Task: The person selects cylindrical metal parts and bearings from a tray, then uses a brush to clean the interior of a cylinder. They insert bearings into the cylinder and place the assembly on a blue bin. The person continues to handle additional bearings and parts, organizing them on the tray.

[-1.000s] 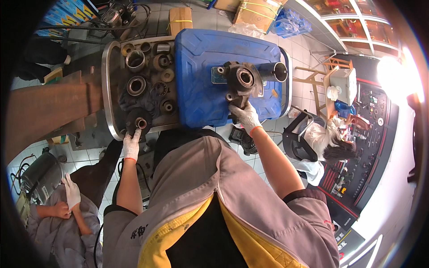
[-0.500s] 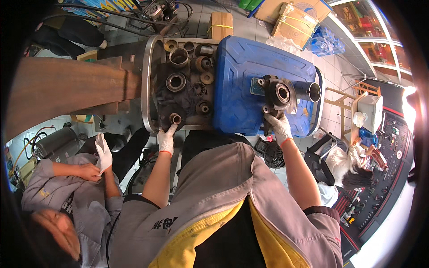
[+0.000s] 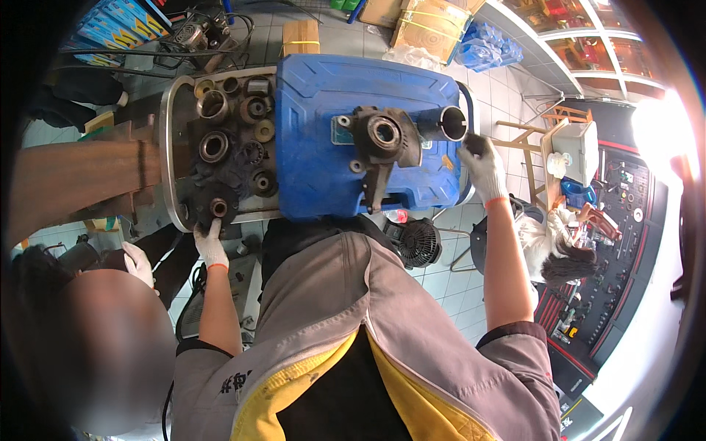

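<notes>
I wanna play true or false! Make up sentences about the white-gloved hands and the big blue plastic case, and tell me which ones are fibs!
1. The left white-gloved hand touches a dark, disc-shaped metal part. True.
2. The right white-gloved hand grips the dark cast-metal part with a round bearing. False: it is apart from it, over to its right.
3. The blue plastic case is underneath the cast-metal part. True.
4. The hollow dark metal tube is left of the cast-metal part. False: it is on the right.
5. The round black fan lies on the case. False: it is off it, past the near edge.
</notes>
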`<state>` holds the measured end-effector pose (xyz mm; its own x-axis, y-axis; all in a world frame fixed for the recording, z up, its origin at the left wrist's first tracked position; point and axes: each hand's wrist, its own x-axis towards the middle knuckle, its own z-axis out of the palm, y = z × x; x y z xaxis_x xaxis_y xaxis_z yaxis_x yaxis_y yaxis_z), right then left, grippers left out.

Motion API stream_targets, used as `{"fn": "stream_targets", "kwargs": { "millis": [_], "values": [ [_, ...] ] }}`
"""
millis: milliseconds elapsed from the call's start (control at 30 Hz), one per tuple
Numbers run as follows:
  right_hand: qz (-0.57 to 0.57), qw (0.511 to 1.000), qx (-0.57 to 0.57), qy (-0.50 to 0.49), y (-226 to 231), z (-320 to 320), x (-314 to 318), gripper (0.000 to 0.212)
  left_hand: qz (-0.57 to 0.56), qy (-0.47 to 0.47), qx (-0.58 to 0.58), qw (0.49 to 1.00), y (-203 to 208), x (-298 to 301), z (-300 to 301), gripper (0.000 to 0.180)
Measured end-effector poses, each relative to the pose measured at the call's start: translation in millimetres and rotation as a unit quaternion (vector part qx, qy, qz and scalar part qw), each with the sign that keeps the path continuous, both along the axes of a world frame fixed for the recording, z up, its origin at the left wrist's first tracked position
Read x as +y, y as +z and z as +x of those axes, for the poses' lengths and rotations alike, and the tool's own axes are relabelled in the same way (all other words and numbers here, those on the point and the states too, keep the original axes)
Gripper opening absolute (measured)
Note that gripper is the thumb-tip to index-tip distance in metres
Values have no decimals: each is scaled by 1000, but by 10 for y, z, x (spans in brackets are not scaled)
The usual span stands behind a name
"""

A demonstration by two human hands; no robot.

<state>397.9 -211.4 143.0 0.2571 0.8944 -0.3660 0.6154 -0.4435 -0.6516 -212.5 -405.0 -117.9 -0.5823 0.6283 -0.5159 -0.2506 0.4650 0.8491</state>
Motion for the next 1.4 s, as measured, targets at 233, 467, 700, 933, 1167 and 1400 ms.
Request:
{"fn": "stream_targets", "kwargs": {
  "millis": [233,467,700,933,1167,1400],
  "values": [
    [61,929,-273,242,-432,6,710,105,-60,24,85,994,225,65,403,72],
    [97,911,-193,351,156,13,1033,90,-145,-109,46,982,346,-468,640,47],
    [130,810,-143,553,798,-698,847,84,-242,-207,58,946,-99,-1935,927,29],
    [66,807,-146,569,686,-1120,1022,86,-268,-177,27,947,-480,-2717,1091,35],
    [56,812,-92,574,520,-1105,1158,92,-310,-241,35,919,-256,-2207,1227,36],
    [19,832,-94,547,547,-1136,1120,95,-256,-201,44,944,-108,-1952,1181,53]
  ]
}}
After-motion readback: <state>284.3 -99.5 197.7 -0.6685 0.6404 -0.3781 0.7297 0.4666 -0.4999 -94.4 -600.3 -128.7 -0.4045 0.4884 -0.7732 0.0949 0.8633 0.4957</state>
